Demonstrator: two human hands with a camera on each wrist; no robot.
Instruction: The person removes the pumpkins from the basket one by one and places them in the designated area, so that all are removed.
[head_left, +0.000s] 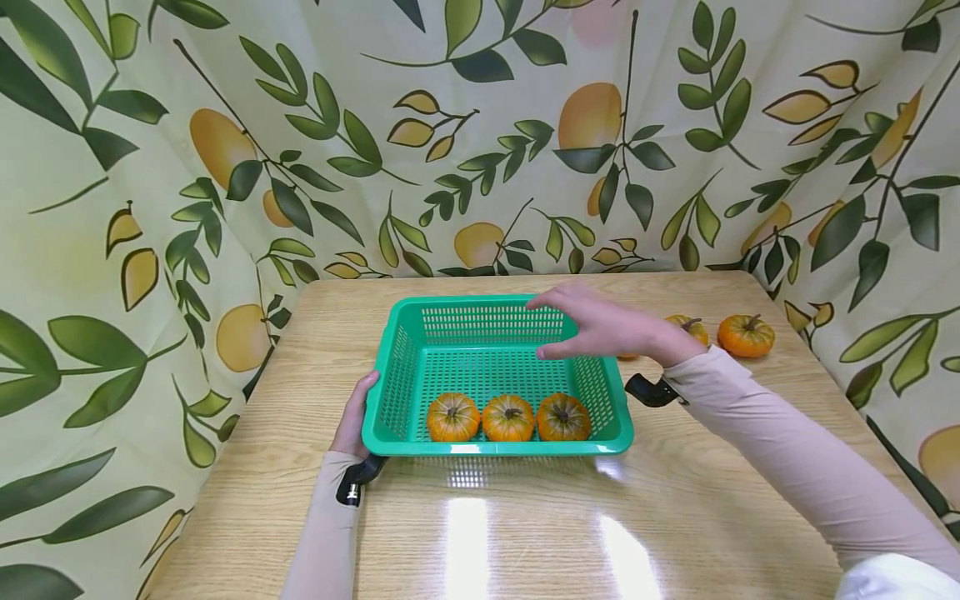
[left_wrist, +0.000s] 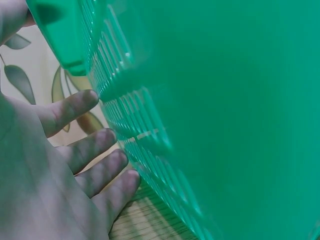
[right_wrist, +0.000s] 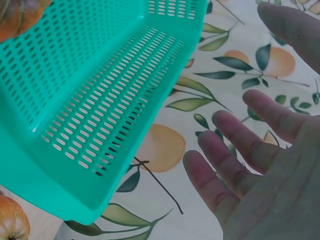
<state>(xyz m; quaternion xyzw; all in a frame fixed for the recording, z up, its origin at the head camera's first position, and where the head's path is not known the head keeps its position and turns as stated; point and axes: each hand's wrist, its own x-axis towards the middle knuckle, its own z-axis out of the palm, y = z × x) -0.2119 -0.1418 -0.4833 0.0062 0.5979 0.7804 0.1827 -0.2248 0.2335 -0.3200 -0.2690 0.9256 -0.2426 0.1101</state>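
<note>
A green plastic basket point(head_left: 480, 448) with slotted walls sits on the wooden table. Along its near side, three small orange pumpkins point(head_left: 509, 418) lie in a row inside. My left hand point(head_left: 354, 421) is at the basket's left wall; in the left wrist view its fingers point(left_wrist: 107, 182) are nearly straight, tips right at the slots. Over the basket's right end hovers my right hand point(head_left: 592, 325), thumb and fingers spread, holding nothing. The right wrist view shows those fingers point(right_wrist: 235, 170) apart, beside the basket wall.
On the table right of the basket lie more pumpkins: one point(head_left: 746, 336) in full view, another point(head_left: 688, 327) partly behind the right wrist, and a sliver of orange under the right hand. A leaf-and-fruit patterned curtain point(head_left: 480, 167) borders the wooden table point(head_left: 540, 533) at the back and sides.
</note>
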